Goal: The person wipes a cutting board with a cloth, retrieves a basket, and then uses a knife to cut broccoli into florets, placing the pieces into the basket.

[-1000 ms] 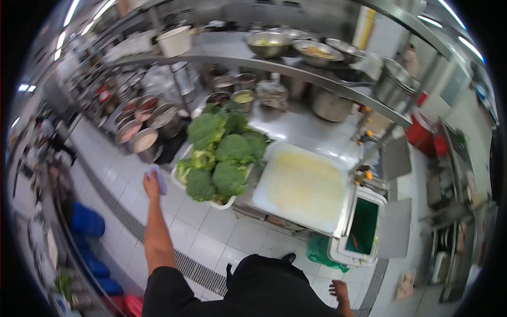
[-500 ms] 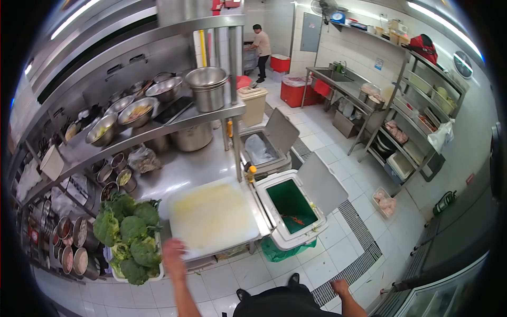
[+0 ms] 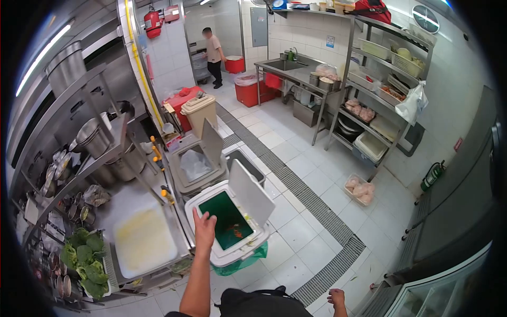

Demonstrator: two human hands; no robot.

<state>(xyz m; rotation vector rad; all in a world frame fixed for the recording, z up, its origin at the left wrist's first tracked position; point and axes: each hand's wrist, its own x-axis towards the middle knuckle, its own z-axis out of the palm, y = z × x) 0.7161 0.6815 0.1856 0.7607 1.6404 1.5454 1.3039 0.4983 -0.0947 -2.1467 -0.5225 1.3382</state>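
Note:
My left hand (image 3: 205,228) reaches over the left rim of an open white bin (image 3: 233,258) lined with green, its fingers apart and nothing in them. Some orange scraps (image 3: 235,231) lie inside the bin. Low at the right, my right hand (image 3: 335,297) hangs over the floor tiles with its fingers loosely bent; no object shows in it. Left of the bin, a stained white cutting board (image 3: 146,240) lies on the steel counter. Green leafy vegetables (image 3: 86,259) fill a white basket at the lower left.
A second lidded bin (image 3: 196,164) stands behind the white one. A floor drain grate (image 3: 296,185) runs diagonally. Steel shelves (image 3: 388,95) and a tub of pale meat (image 3: 360,190) are at the right. A person (image 3: 214,55) stands at the back.
The view has swung right, so counter and bins appear farther left. My left hand has moved from beside the cutting board to the bin's rim. The person at the back has turned and lowered an arm.

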